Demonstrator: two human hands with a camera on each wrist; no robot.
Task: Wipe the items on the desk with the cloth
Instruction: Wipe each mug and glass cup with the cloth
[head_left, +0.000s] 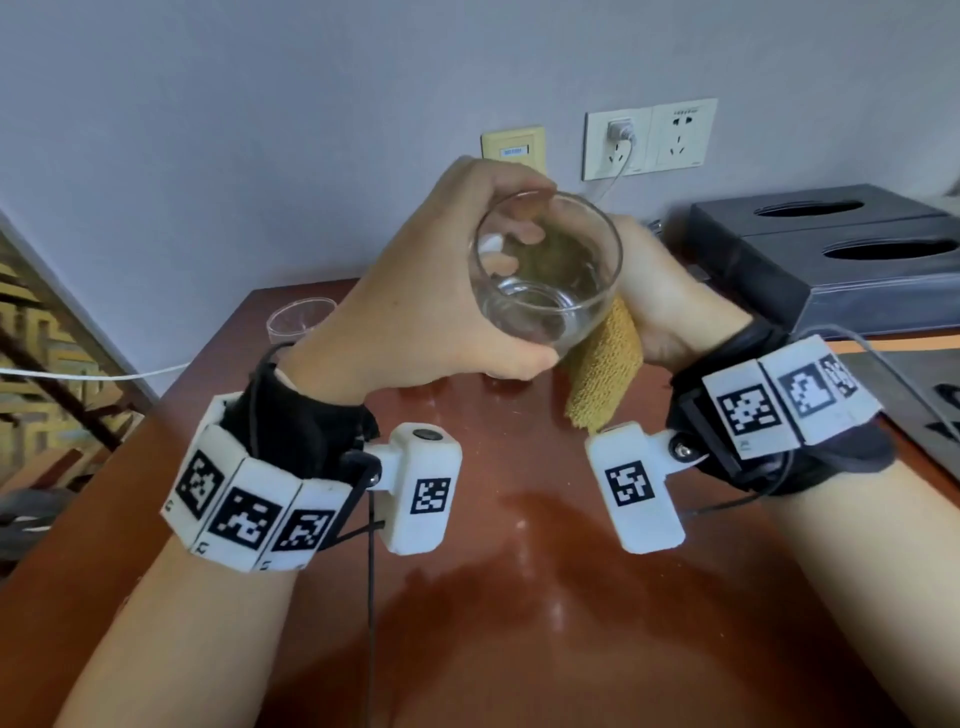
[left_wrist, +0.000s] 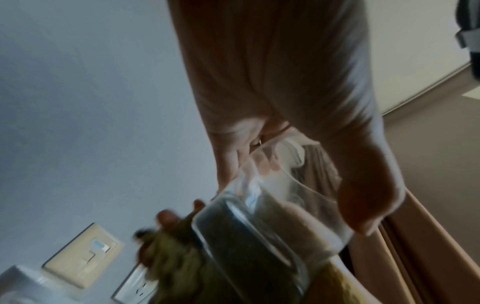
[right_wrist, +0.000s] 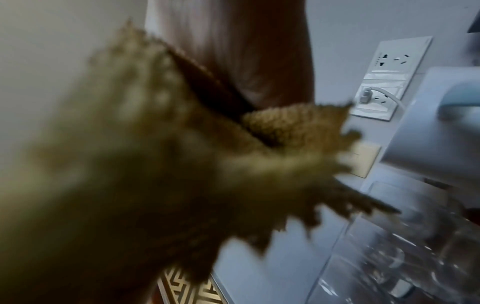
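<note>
While both forearms reach in from 6 o'clock over the brown surface (head_left: 519, 597), the hands meet above its middle. Left hand (head_left: 415, 291) grips a clear glass (head_left: 545, 270), held off the surface and tilted with its mouth toward the head camera; the thumb lies under the base and the fingers (head_left: 519, 208) curl over the far rim, their tips showing through the wall. At 3 o'clock of the glass, the right hand (head_left: 660, 301) presses a yellow-brown cloth (head_left: 602, 374) against the glass's side, and a loose end hangs down below the hand. Its fingers are hidden behind the glass in the head view; the left wrist view shows blurred fingertips (left_wrist: 168, 218) bunched on the cloth at the glass's base, and the right wrist view is filled by blurred cloth (right_wrist: 130, 164).

Farther off, at 10 o'clock, a second glass (head_left: 301, 322) stands on the surface near its back edge. At 2 o'clock sits a dark box (head_left: 779, 260) with two oval openings. On the wall beyond are sockets (head_left: 649, 137), one with a white plug in it.
</note>
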